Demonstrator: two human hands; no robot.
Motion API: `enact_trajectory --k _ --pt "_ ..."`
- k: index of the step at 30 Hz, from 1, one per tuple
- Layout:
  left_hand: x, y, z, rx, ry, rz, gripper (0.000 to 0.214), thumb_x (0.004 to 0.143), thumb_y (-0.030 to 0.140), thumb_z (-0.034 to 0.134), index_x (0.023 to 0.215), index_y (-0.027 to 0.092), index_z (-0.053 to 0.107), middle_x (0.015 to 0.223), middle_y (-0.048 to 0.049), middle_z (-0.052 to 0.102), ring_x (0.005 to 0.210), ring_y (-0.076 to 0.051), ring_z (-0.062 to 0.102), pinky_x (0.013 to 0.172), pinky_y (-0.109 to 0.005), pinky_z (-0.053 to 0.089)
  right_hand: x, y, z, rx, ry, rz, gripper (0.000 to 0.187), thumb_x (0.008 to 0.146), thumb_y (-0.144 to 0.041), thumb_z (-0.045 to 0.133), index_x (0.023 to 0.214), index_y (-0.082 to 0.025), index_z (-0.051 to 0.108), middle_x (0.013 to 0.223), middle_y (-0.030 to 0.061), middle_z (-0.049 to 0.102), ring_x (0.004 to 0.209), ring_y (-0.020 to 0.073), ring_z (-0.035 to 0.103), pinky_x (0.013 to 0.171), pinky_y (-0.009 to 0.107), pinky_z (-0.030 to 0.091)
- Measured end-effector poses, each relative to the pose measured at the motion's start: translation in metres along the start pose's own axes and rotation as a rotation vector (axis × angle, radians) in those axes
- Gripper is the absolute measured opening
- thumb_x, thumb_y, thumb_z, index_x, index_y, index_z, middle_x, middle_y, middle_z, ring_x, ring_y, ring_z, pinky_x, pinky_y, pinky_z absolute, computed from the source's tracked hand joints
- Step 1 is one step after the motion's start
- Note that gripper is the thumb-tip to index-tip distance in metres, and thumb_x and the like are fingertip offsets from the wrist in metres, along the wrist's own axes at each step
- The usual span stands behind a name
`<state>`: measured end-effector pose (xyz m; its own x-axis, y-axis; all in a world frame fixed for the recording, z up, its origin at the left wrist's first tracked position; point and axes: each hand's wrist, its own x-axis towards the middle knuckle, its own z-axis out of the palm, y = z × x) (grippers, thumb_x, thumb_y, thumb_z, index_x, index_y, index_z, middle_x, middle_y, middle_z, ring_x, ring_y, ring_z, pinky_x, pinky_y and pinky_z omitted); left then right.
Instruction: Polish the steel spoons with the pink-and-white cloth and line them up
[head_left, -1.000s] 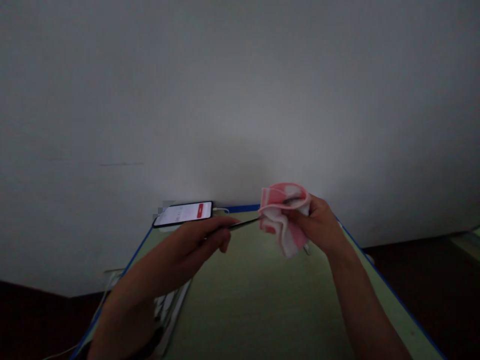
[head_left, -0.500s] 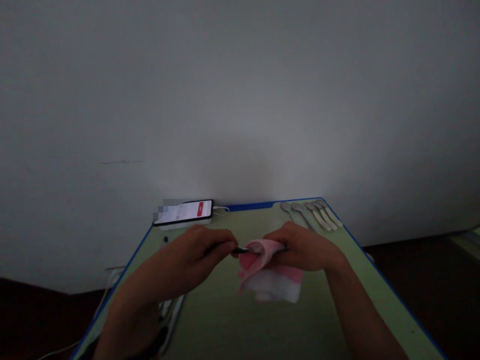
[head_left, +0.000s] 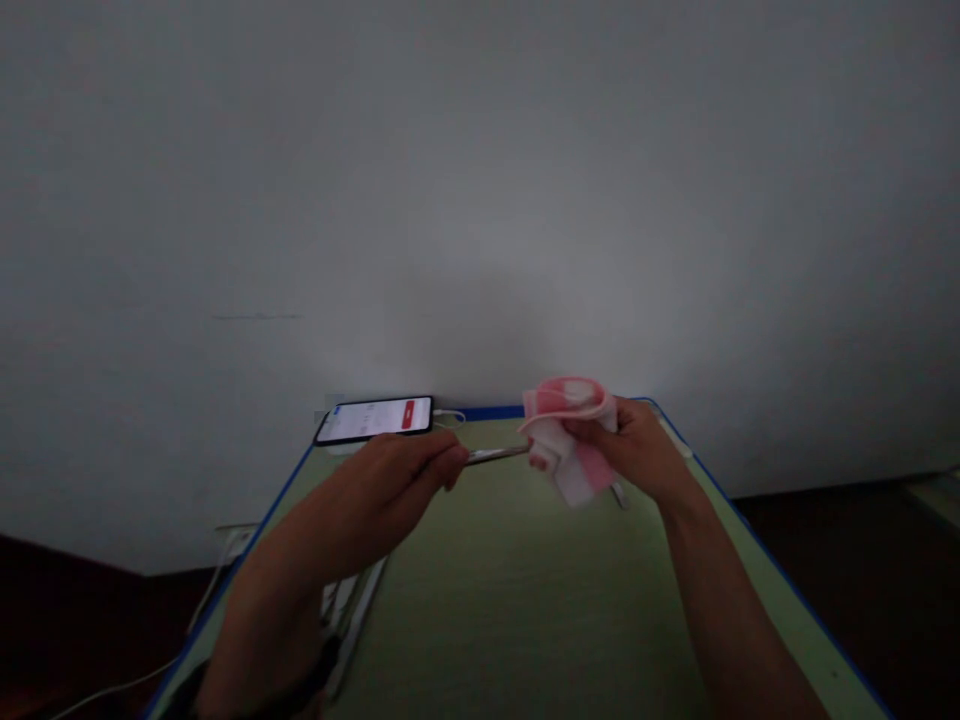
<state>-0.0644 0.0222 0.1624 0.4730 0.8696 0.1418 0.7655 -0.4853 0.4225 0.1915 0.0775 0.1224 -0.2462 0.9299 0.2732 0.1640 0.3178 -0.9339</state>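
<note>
My left hand (head_left: 401,490) pinches one end of a thin metal piece of cutlery (head_left: 496,455), held level above the table. Its other end runs into a bunched pink and white cloth (head_left: 566,405), so I cannot tell whether it is a spoon or a fork. Closed on the cloth is my right hand (head_left: 641,448), with the thumb pressed over the near side and a loose corner hanging below. Just under that corner shows the handle end of another metal utensil (head_left: 619,495) on the table.
The green table (head_left: 525,600) has a blue edge and stands against a grey wall (head_left: 480,200). A lit phone (head_left: 375,418) with a white cable (head_left: 450,415) rests at the back left. Long utensils (head_left: 358,625) lie partly hidden beneath my left forearm.
My right hand and the cloth have moved right and up, away from my left hand, baring more of the metal shaft. The cloth now hides most of the cutlery at the back right.
</note>
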Motion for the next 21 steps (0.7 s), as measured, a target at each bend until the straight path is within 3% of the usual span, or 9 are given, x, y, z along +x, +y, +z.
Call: enact_trajectory --k 3,6,8,10,15,21 --pt "0.007 0.007 0.007 0.035 0.087 0.001 0.029 0.093 0.032 0.030 0.075 0.019 0.049 0.065 0.0025 0.054 0.060 -0.013 0.050 0.059 -0.026 0.035 0.005 0.004 0.016 0.303 0.132 0.074 0.025 0.071 -0.037 0.064 0.085 -0.017 0.067 0.079 0.0020 0.068 0.066 0.0143 0.060 0.063 0.027 0.047" --pt "0.016 0.023 0.022 0.041 0.134 0.002 0.028 0.094 0.031 0.029 0.079 0.020 0.048 0.065 0.0026 0.054 0.060 -0.014 0.051 0.058 -0.026 0.034 0.011 0.007 0.034 0.675 0.418 0.057 0.024 0.073 -0.040 0.061 0.082 -0.017 0.063 0.076 -0.0001 0.065 0.063 0.0108 0.057 0.061 0.023 0.046" --pt "0.022 0.034 0.034 0.020 0.107 0.010 0.029 0.095 0.031 0.026 0.080 0.019 0.048 0.065 0.0026 0.054 0.060 -0.014 0.052 0.058 -0.026 0.035 0.013 0.007 0.043 0.794 0.559 0.065 0.025 0.073 -0.040 0.061 0.082 -0.018 0.060 0.072 -0.0017 0.062 0.058 0.0086 0.054 0.056 0.020 0.044" --pt "0.027 0.042 0.045 0.004 0.077 0.000 0.030 0.096 0.032 0.025 0.081 0.019 0.047 0.064 0.0023 0.053 0.059 -0.014 0.052 0.057 -0.026 0.035 0.013 0.006 0.048 0.839 0.620 0.103 0.026 0.073 -0.041 0.061 0.083 -0.018 0.058 0.066 -0.0035 0.058 0.051 0.0072 0.049 0.048 0.019 0.041" --pt "0.034 0.039 0.053 -0.072 0.084 0.004 0.031 0.095 0.032 0.026 0.078 0.018 0.047 0.063 0.0027 0.053 0.057 -0.013 0.052 0.056 -0.026 0.035 0.007 -0.001 0.057 0.761 0.556 0.195 0.030 0.075 -0.046 0.056 0.086 -0.018 0.056 0.060 -0.0044 0.051 0.047 0.0070 0.043 0.042 0.019 0.036" --pt "0.031 0.024 0.041 -0.067 0.103 -0.007 0.030 0.093 0.032 0.031 0.071 0.018 0.047 0.058 0.0050 0.047 0.052 -0.010 0.045 0.052 -0.024 0.031 0.013 0.010 0.050 0.767 0.301 0.172 0.031 0.070 -0.040 0.062 0.090 -0.016 0.059 0.080 0.0021 0.064 0.061 0.0103 0.056 0.060 0.024 0.046"
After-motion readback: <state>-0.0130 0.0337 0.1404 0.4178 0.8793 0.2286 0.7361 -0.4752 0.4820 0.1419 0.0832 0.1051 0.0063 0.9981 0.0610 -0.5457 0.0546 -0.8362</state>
